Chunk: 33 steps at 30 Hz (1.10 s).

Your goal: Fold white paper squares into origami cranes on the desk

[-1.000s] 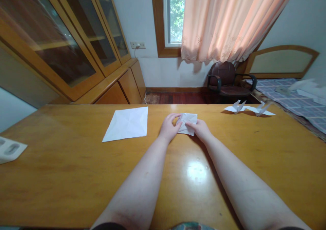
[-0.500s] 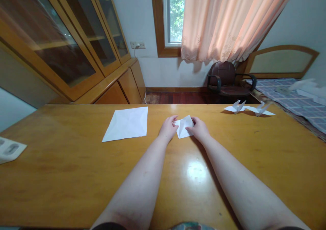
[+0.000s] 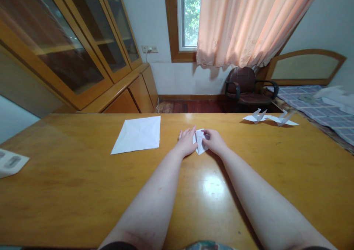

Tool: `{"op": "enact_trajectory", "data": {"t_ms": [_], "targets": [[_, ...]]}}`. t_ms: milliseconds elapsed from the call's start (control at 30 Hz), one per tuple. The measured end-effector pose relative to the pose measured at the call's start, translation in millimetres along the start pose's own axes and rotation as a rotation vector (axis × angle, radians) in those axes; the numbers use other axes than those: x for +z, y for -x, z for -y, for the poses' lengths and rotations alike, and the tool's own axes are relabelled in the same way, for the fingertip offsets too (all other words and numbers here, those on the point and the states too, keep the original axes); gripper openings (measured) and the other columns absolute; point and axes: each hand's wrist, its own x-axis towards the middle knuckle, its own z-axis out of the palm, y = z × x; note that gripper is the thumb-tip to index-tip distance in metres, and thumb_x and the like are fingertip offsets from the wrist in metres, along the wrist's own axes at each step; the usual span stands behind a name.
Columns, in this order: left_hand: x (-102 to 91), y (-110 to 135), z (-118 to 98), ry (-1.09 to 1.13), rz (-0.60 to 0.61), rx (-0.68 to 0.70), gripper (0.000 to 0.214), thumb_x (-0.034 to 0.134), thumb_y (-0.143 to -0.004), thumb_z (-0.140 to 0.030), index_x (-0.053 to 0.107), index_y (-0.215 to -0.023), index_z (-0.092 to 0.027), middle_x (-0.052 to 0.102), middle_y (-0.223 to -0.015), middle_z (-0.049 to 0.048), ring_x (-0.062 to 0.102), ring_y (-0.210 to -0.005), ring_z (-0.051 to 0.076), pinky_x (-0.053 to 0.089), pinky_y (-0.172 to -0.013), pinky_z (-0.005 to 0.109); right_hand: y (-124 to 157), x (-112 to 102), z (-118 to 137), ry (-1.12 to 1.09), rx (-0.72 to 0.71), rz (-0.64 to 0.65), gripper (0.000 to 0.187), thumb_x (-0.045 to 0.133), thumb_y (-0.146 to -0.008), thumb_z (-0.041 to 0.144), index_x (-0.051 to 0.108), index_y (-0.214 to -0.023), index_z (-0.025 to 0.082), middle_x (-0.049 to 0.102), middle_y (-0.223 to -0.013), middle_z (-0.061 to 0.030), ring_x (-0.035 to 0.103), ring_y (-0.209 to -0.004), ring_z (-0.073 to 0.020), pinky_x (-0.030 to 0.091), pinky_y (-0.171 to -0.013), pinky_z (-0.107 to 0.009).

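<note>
A small folded white paper (image 3: 199,143) lies on the wooden table (image 3: 83,176) between my two hands. My left hand (image 3: 186,143) rests flat beside it, fingers stretched out and touching its left edge. My right hand (image 3: 212,140) has its fingers curled and pinching the paper's right side, pressing it onto the table. Much of the folded piece is hidden under my fingers.
A flat creased white sheet (image 3: 138,134) lies to the left of my hands. Two folded paper cranes (image 3: 269,118) stand at the table's far right. A white object (image 3: 9,162) sits at the left edge. An armchair (image 3: 247,86), a bed and cabinets stand beyond.
The folded paper has been collapsed into a narrower shape. My left hand went from pinching it to lying flat, and my right hand slid slightly left onto it.
</note>
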Motion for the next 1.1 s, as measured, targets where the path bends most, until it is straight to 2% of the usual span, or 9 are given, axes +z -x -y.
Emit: {"op": "enact_trajectory", "data": {"t_ms": [267, 400, 500, 567, 667, 733, 900, 1000, 1100], "targets": [[-1.9, 1.9, -2.3, 0.022, 0.061, 0.112, 0.072, 0.056, -0.065, -0.01, 0.047, -0.133, -0.031, 0.052, -0.135, 0.0056, 0.041, -0.128, 0.029, 0.017, -0.112, 0.052, 2.2, 1.6, 0.6, -0.105, 0.058, -0.013, 0.025, 0.057, -0.073, 0.02, 0.066, -0.095, 0.015, 0.068, -0.093, -0.0086, 0.061, -0.085, -0.019, 0.046, -0.079, -0.03], [-5.8, 2.1, -7.0, -0.042, 0.124, 0.08, 0.055, 0.053, -0.073, -0.017, 0.053, -0.128, -0.028, 0.058, -0.128, 0.0036, 0.048, -0.122, 0.025, 0.018, -0.113, 0.049, 2.6, 0.7, 2.8, -0.111, 0.107, -0.009, 0.018, 0.055, -0.078, 0.026, 0.068, -0.086, 0.017, 0.07, -0.082, -0.0051, 0.062, -0.076, -0.0172, 0.045, -0.07, -0.028], [-9.3, 1.5, -10.4, -0.014, 0.107, 0.067, 0.041, 0.049, -0.082, -0.028, 0.058, -0.121, -0.024, 0.062, -0.122, 0.0038, 0.053, -0.114, 0.022, 0.024, -0.111, 0.044, 2.9, -0.2, 3.9, -0.117, 0.136, -0.007, 0.018, 0.054, -0.078, 0.025, 0.069, -0.084, 0.017, 0.069, -0.078, -0.0039, 0.061, -0.073, -0.0165, 0.044, -0.066, -0.026], [-10.1, 0.5, -10.8, 0.016, 0.087, 0.04, 0.035, 0.048, -0.084, -0.033, 0.063, -0.113, -0.021, 0.066, -0.114, 0.005, 0.058, -0.106, 0.022, 0.033, -0.105, 0.04, 2.8, -1.2, 4.5, -0.121, 0.162, -0.012, 0.019, 0.053, -0.076, 0.023, 0.069, -0.084, 0.017, 0.069, -0.078, -0.0037, 0.061, -0.072, -0.0163, 0.044, -0.066, -0.026], [-9.6, -1.0, -9.5, 0.038, 0.064, -0.019, 0.031, 0.051, -0.083, -0.028, 0.066, -0.108, -0.019, 0.068, -0.108, 0.0059, 0.059, -0.098, 0.021, 0.042, -0.094, 0.033, 2.0, -3.3, 5.8, -0.132, 0.219, -0.051, 0.02, 0.051, -0.074, 0.02, 0.07, -0.083, 0.016, 0.069, -0.077, -0.0037, 0.061, -0.071, -0.016, 0.044, -0.067, -0.026], [-9.7, -1.2, -8.8, 0.046, 0.061, -0.014, 0.028, 0.05, -0.083, -0.026, 0.067, -0.104, -0.019, 0.069, -0.103, 0.0053, 0.06, -0.093, 0.019, 0.044, -0.086, 0.03, 1.5, -4.2, 6.4, -0.162, 0.249, -0.091, 0.021, 0.05, -0.073, 0.019, 0.069, -0.081, 0.016, 0.069, -0.078, -0.0039, 0.061, -0.072, -0.0163, 0.045, -0.068, -0.026], [-12.3, -0.3, -9.6, 0.016, 0.064, -0.015, 0.034, 0.048, -0.084, -0.043, 0.068, -0.078, -0.016, 0.066, -0.074, 0.0029, 0.057, -0.069, 0.016, 0.044, -0.067, 0.027, 0.3, -3.6, 3.5, -0.228, 0.277, -0.177, 0.022, 0.049, -0.069, 0.017, 0.068, -0.08, 0.016, 0.07, -0.08, -0.0044, 0.062, -0.076, -0.0173, 0.047, -0.071, -0.028], [-11.5, 0.0, -8.0, -0.012, 0.063, -0.037, 0.025, 0.054, -0.08, -0.036, 0.069, -0.079, -0.016, 0.067, -0.077, 0.0035, 0.058, -0.072, 0.017, 0.045, -0.069, 0.028, -0.8, -2.5, -2.4, -0.237, 0.284, -0.22, 0.028, 0.045, -0.068, 0.014, 0.068, -0.083, 0.015, 0.07, -0.084, -0.0051, 0.063, -0.08, -0.0176, 0.047, -0.076, -0.029], [-8.8, -0.4, -4.4, -0.028, 0.069, 0.007, 0.021, 0.054, -0.077, -0.021, 0.07, -0.09, -0.019, 0.07, -0.093, 0.0044, 0.06, -0.088, 0.019, 0.045, -0.083, 0.03, -2.1, -2.4, -8.9, -0.187, 0.304, -0.236, 0.037, 0.041, -0.064, 0.007, 0.069, -0.087, 0.015, 0.07, -0.089, -0.0058, 0.063, -0.084, -0.0174, 0.047, -0.079, -0.029]]}}
